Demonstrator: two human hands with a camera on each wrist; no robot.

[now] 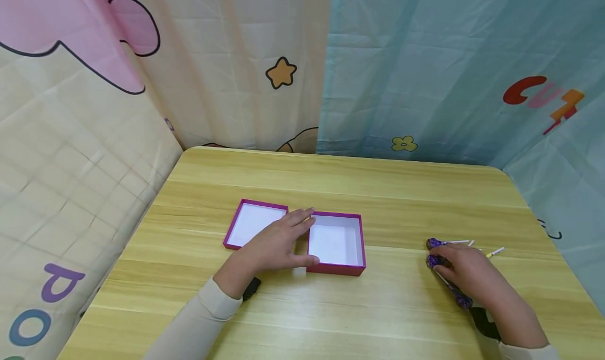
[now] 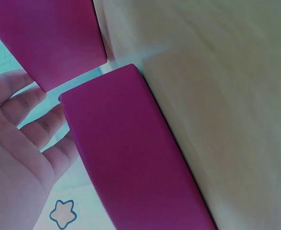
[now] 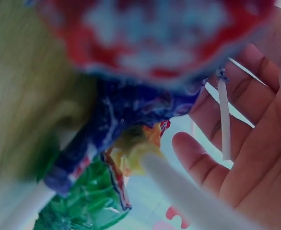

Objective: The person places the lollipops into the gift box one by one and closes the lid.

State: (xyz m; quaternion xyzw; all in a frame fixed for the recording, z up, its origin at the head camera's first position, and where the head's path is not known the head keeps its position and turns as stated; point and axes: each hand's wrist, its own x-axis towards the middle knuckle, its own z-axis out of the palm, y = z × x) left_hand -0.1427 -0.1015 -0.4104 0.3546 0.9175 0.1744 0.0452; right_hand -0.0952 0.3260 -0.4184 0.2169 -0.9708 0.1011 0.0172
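Observation:
A shallow magenta box with a white inside stands on the wooden table. My left hand rests on its left side, fingers spread and fairly straight, thumb at the near corner. Left of it lies the box lid, inside up, partly behind that hand. On the right, my right hand pinches a purple-wrapped lollipop between thumb and forefinger. Another lollipop lies just beyond, and a third nearer me. Close up in the right wrist view are a blue-wrapped lollipop and a green-wrapped one.
Behind the wooden table hang printed curtains, which also close in its left and right sides. White lollipop sticks point out to the right past my right hand. A black piece shows by my left wrist.

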